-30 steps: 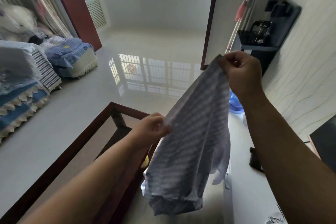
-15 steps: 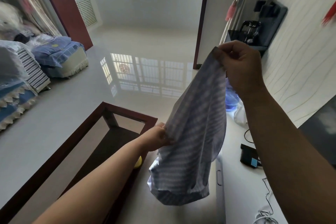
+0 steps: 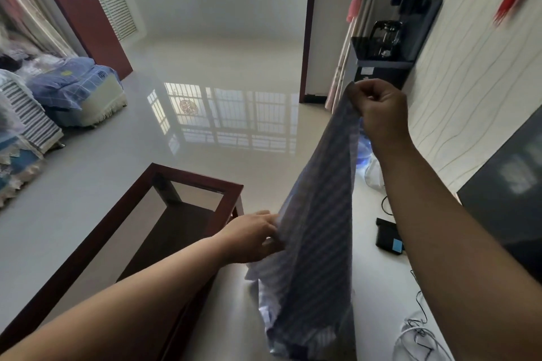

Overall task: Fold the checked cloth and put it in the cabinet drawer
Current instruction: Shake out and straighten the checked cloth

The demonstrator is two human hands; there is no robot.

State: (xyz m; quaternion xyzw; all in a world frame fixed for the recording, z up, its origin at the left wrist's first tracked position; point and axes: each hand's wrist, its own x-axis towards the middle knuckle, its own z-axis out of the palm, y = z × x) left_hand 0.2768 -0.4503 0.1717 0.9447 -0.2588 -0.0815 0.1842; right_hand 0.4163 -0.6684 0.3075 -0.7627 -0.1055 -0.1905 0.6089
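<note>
Tiled floor [image 3: 223, 67] — hands, checked cloth [image 3: 316, 231] pinched

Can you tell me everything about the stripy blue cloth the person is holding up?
The checked cloth is thin, soft fabric in pale blue and white, showing as slanted stripes. It hangs in the air, pulled tall and narrow, not yet neatly folded. The right hand pinches its top corner up high, and the left hand grips its left edge lower down. Its bottom end bunches in loose crumpled folds with a whiter layer peeking out at the lower left. It hangs in front of a white cabinet top.
</note>
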